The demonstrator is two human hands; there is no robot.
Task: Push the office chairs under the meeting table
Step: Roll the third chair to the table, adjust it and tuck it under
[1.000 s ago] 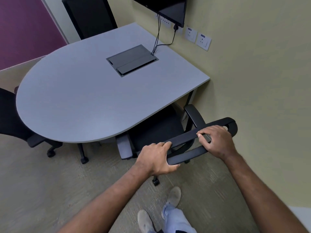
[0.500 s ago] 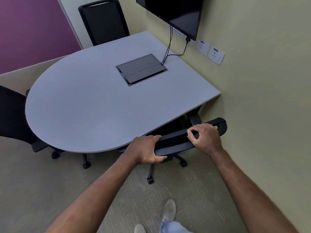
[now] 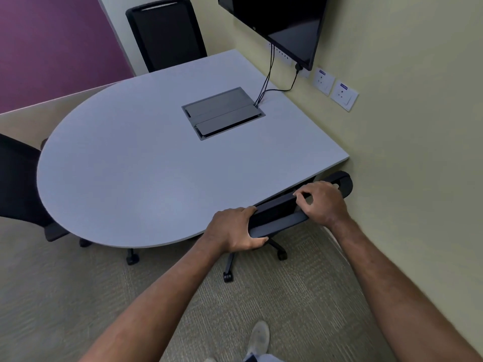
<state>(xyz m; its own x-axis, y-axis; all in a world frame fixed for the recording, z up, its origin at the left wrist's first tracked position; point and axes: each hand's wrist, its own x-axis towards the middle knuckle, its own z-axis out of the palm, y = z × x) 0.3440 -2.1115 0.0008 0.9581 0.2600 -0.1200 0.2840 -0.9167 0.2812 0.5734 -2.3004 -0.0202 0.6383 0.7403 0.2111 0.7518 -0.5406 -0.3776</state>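
The meeting table (image 3: 146, 163), a smooth pale grey top rounded at its left end and square against the wall at right, fills the middle of the frame, with a dark rectangular cable hatch (image 3: 223, 113) set flush in it. Three black office chairs ring it. The far chair (image 3: 167, 32), at upper centre, shows a tall mesh-like back close to the table edge. The left chair (image 3: 18, 178) sits at the left edge of the frame, its seat partly under the rounded end; it may need a further push. The near chair (image 3: 285, 212), right of centre, has its seat hidden beneath the top, only the curved hard back rail and castored legs showing, so this one looks nearly home. The left hand (image 3: 232, 228) wraps the rail's left end; the right hand (image 3: 321, 199) curls its fingers over the rail's right part.
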